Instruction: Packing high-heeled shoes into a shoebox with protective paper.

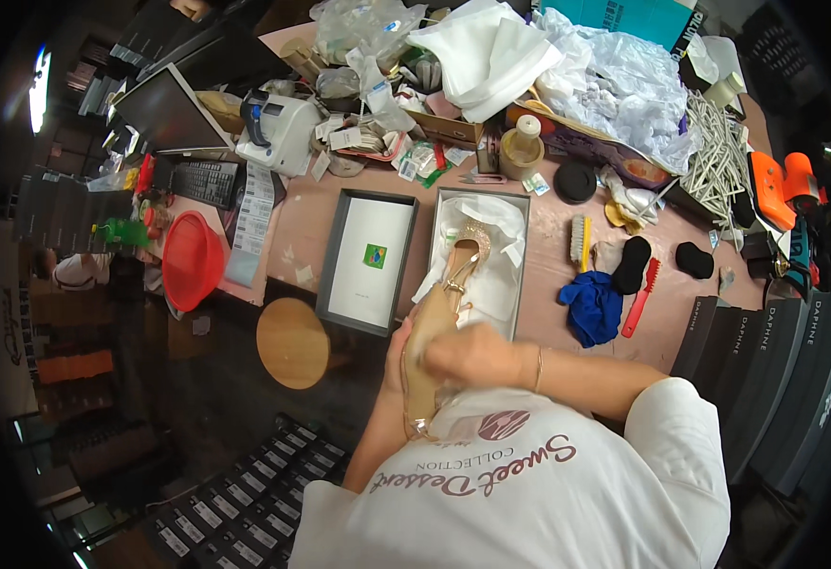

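A women's shoe with a beige sole and thin gold straps is held in front of my chest, its sole turned toward my right hand. My left hand grips the shoe from its left edge. Against the sole, my right hand is curled into a fist and blurred by movement; whatever its fingers hold is hidden. Just beyond, an open grey shoebox contains white tissue paper and a glittery shoe. Left of it lies a grey box part with a white inside and a small green card.
To the right are a yellow brush, a blue cloth, a red brush and black pads. A red basin and round stool stand left. Plastic bags pile up behind; stacked shoeboxes flank the right.
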Demonstrator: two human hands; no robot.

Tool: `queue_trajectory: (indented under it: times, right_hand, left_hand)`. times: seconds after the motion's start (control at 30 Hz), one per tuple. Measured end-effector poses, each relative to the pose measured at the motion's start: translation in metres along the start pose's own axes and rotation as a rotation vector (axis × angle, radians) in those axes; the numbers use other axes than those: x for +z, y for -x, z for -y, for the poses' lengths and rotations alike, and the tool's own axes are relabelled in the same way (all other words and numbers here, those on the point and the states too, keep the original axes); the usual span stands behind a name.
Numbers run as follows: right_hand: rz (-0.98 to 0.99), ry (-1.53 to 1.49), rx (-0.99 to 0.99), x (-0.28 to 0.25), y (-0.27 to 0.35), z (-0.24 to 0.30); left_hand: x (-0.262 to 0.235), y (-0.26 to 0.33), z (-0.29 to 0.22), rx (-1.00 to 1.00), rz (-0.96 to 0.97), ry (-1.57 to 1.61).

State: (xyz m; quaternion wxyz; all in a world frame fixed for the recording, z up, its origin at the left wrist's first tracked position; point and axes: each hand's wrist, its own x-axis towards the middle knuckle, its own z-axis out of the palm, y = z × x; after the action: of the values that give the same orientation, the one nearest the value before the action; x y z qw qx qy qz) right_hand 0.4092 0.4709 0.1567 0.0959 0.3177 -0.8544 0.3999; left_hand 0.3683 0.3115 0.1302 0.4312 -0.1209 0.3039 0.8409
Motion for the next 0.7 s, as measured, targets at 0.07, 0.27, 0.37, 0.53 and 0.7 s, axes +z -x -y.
queue_trajectory:
  times: [0.07,0.27,0.37,0.53,0.7]
  right_hand:
    - [-0.049,0.033,0.099,0.0,0.0,-0.02]
    - [0.058,0.04,-0.022,-0.018,0.01,-0.005]
    - [-0.032,0.09,0.191,-0.017,-0.008,-0.037]
    - [-0.034,0.05,0.01,-0.008,-0.02,-0.002]
    - [-0.066,-0.038,0.132,-0.009,-0.052,-0.014]
  left_hand:
    - [0.013,0.004,0.008,0.034,0.026,0.061]
    - [0.011,0.001,0.003,0.015,0.01,-0.013]
    - [-0.013,-0.004,0.014,-0.006,0.299,0.109]
    - [0.014,-0.003,0.0,0.072,-0.085,-0.026]
    - [-0.003,0.001,-0.001,0.159,-0.046,-0.102]
